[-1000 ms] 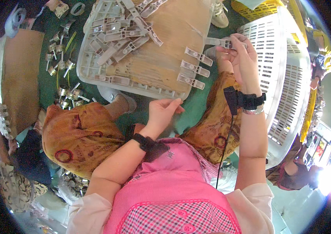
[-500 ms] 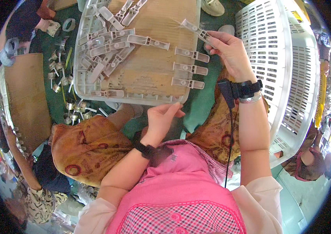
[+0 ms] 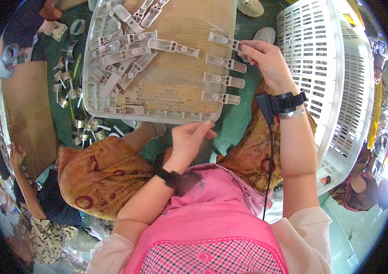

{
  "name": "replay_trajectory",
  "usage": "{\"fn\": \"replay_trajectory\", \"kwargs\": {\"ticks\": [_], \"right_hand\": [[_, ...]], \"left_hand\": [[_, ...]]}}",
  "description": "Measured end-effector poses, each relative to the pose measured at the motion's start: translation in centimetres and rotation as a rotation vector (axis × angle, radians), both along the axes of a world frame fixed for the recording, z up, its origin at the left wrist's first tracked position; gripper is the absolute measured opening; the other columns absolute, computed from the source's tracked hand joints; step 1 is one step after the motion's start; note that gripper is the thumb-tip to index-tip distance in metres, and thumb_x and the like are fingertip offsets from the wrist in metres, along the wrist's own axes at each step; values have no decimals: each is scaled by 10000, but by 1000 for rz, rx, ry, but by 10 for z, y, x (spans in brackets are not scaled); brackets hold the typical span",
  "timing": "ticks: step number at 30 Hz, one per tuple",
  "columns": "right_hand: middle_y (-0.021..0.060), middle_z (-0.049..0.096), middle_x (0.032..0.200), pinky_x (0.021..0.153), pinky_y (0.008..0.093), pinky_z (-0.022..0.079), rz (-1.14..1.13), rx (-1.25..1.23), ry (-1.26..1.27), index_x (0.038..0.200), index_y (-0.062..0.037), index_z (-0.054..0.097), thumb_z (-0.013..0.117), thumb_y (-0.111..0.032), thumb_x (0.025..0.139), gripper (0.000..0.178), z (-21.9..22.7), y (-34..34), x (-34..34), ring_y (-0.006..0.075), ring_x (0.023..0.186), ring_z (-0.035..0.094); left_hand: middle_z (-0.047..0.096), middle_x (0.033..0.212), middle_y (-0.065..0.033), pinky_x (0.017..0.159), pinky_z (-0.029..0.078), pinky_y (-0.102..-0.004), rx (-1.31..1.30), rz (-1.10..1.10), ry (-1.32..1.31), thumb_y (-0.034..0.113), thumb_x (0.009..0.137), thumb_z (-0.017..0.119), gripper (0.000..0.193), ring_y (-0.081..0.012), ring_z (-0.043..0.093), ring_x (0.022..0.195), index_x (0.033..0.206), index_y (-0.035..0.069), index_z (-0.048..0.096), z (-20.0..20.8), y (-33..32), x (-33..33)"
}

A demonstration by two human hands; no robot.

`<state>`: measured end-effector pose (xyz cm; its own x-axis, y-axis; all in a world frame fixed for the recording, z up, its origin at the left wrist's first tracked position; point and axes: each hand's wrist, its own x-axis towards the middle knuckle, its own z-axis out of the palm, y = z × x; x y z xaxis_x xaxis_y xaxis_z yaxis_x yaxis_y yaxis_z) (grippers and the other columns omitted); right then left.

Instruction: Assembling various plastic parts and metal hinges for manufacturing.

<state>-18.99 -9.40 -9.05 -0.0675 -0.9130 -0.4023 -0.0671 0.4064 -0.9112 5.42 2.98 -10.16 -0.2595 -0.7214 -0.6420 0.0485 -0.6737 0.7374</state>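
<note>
My right hand pinches the right end of a grey plastic handle-like piece, which lies over the right edge of a cardboard-topped plastic crate. Below it, three similar pieces sit in a column, their ends jutting past that edge. My left hand is at the crate's near edge, thumb and fingertips pressed together; anything between them is too small or hidden to make out. A loose pile of the same grey pieces covers the crate's left half, with one piece lying apart at the near left corner.
White slotted baskets stand upright close by my right arm. On the green floor to the left are several metal cup-shaped parts with stems and a cardboard sheet. Other people's arms show at the left, and a pale shoe beyond the crate.
My right hand has brought the grey piece slightly down and left, so it now rests level above the column of three. My left hand has hardly moved.
</note>
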Motion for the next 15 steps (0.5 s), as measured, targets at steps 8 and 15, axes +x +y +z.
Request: {"fn": "replay_trajectory", "kwargs": {"ticks": [8, 15], "right_hand": [[36, 667, 884, 675, 204, 402, 22, 8, 26, 1060, 21, 651, 647, -162, 843, 284, -8, 0, -2, 76, 739, 525], [31, 661, 886, 674, 207, 404, 40, 18, 35, 1060, 26, 650, 645, -165, 847, 286, -8, 0, -1, 73, 756, 531]], "left_hand": [[687, 755, -82, 700, 489, -262, 14, 23, 18, 160, 878, 608, 206, -115, 626, 689, 834, -21, 696, -4, 2, -1], [685, 752, -81, 703, 485, -258, 9, 13, 8, 149, 880, 606, 197, -113, 621, 693, 848, -23, 695, -2, 1, -1]]}}
